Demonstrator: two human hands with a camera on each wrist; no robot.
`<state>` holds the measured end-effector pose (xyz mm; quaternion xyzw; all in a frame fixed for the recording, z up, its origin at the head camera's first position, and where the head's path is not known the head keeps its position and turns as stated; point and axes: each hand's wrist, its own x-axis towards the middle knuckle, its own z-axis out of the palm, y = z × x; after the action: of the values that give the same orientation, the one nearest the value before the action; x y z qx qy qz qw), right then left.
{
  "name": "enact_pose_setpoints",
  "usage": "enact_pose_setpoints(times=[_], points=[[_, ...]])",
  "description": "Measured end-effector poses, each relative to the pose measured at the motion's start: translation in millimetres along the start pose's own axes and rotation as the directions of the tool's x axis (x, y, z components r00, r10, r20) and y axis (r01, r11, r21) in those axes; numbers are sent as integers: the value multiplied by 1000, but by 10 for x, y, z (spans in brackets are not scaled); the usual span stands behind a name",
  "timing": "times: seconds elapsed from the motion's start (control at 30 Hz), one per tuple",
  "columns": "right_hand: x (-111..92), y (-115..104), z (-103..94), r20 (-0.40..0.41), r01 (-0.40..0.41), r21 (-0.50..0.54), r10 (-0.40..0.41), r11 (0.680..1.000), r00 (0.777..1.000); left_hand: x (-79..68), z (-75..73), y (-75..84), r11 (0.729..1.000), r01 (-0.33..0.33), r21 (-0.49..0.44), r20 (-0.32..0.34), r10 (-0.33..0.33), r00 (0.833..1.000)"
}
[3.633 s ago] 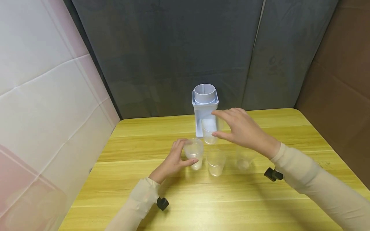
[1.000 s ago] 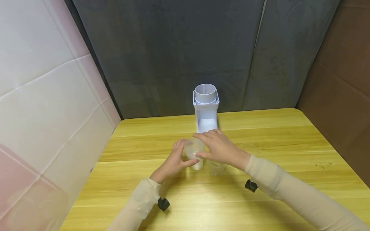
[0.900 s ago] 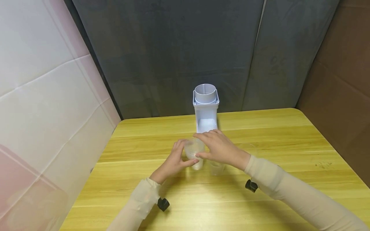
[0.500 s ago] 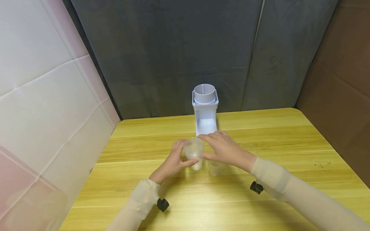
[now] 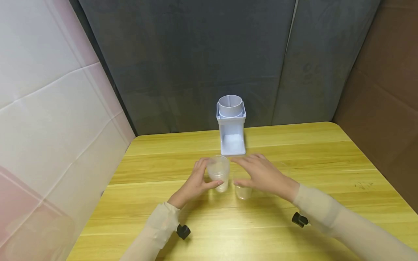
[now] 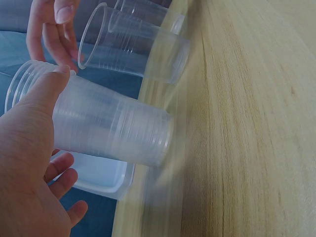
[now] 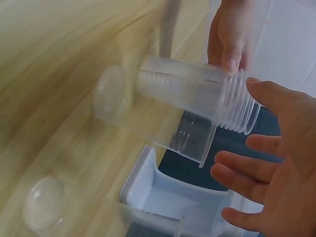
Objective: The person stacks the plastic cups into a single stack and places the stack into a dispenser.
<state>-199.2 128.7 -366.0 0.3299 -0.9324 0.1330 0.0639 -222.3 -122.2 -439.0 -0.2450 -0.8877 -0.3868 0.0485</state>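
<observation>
My left hand [image 5: 193, 182] grips a nested stack of clear plastic cups [image 5: 218, 168], standing upright on the table. In the left wrist view the thumb lies along the side of the stack [image 6: 103, 113], just under the rims. My right hand [image 5: 261, 175] hovers around the top of a single clear cup [image 5: 243, 193], just right of the stack. Its fingers are spread, and in the right wrist view they stand apart from that cup [image 7: 158, 121]. A second single cup [image 6: 148, 12] stands beyond it, hardly visible from the head.
Behind the cups, near the table's back edge, stands a pale blue-white holder [image 5: 232, 127] with a round tube [image 5: 230, 106] in its top and a low open tray. Dark fabric [image 5: 196, 65] hangs behind the wooden table [image 5: 209, 232].
Earlier the right hand held a cup in front of the holder, then brought it to the stack. Since then it has drawn away rightward to the middle cup. The left hand stays put.
</observation>
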Motion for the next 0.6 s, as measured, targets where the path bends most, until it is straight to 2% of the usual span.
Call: enact_pose_setpoints(times=[0.33, 0.6], points=[[-192, 72, 29, -16, -5, -57, 4, 998, 1000, -5, 4, -5, 1000, 0, -5, 5, 0, 1000], [-270, 113, 31, -9, -16, -41, 16, 999, 1000, -5, 8, 1, 1000, -11, 1, -3, 11, 1000]])
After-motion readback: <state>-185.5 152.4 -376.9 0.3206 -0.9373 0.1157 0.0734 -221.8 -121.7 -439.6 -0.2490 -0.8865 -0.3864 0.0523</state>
